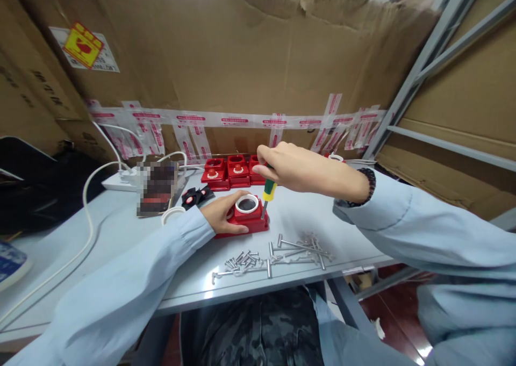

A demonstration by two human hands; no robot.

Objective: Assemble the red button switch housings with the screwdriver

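Observation:
A red plastic box with a white ring on top [246, 214] sits on the grey table [121, 231]. My left hand [221, 214] grips its left side, fingers curled round it. Above it, my right hand [292, 167] is closed on a screwdriver with a green and yellow handle [268, 189]. The screwdriver stands nearly upright with its tip on the box's right corner. Several small screws [242, 258] and several long metal pins [300, 248] lie on the table just in front of the box.
Three more red boxes [233, 172] stand in a row behind. Two small black parts [196, 195] lie to the left, beside a blurred object [157, 187], a white power strip [121, 180] and its cable [86, 199]. Taped cardboard [226, 59] walls the back; a metal shelf frame [407, 97] stands right.

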